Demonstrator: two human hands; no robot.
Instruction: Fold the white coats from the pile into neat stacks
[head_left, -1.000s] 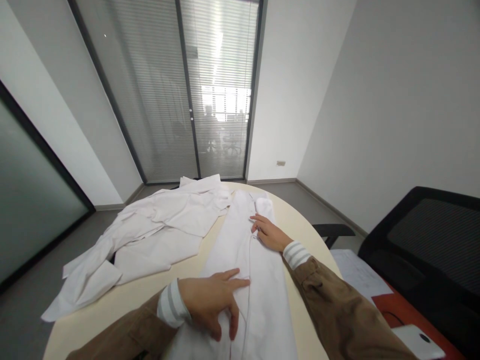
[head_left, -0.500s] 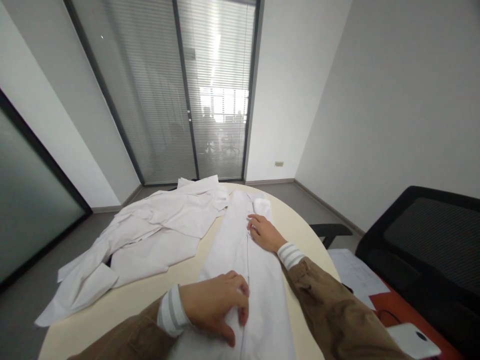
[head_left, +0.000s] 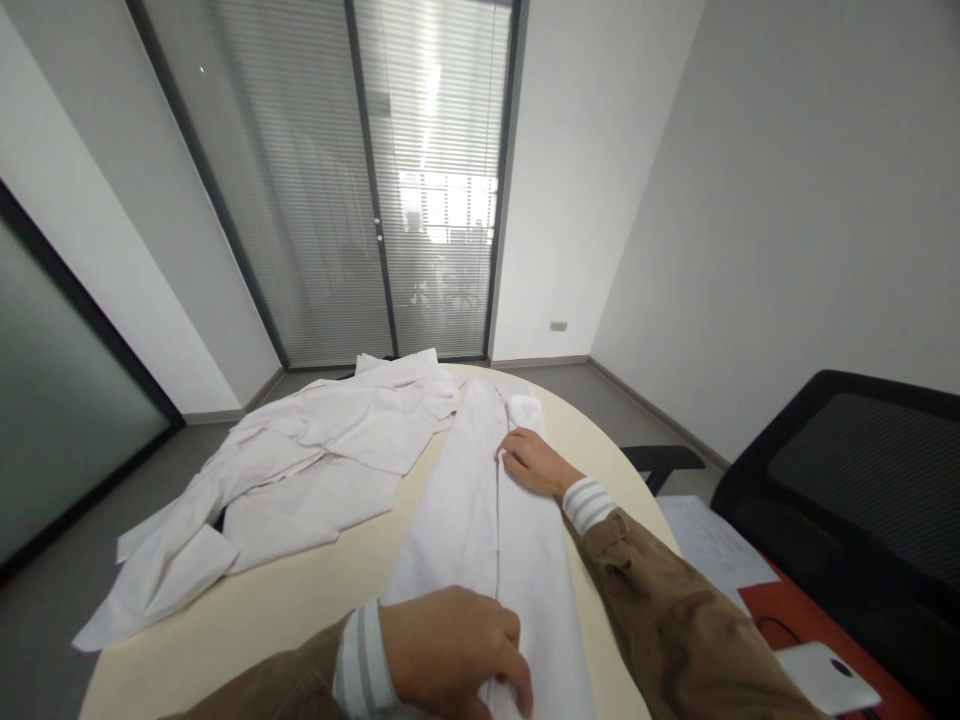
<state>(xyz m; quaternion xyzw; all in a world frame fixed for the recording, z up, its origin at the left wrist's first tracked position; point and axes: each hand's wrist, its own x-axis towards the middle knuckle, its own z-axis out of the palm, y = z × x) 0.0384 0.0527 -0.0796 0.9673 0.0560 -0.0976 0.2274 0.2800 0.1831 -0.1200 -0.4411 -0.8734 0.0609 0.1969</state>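
Observation:
A white garment (head_left: pixel 450 520) lies folded into a long strip on the round table, with an open edge running along its length. Near the far end, my right hand (head_left: pixel 534 462) has its fingers bent and closed on that edge. My left hand (head_left: pixel 454 645) is low in view at the near end, thumb and fingers closed on the cloth of the same edge. Its fingertips are partly cut off by the bottom of the picture. A small rolled part of the white cloth (head_left: pixel 523 408) sits just beyond my right hand.
A second white garment (head_left: pixel 315 450) lies loosely crumpled on the left of the pale round table (head_left: pixel 225 640), hanging over its rim. To the right stand a black mesh chair (head_left: pixel 862 470), papers (head_left: pixel 709 540) and a white device (head_left: pixel 825 675) on a red surface.
My left hand has moved nearer to me and slightly right, and its fingers have closed on the cloth. My right hand's fingers have curled down onto the edge.

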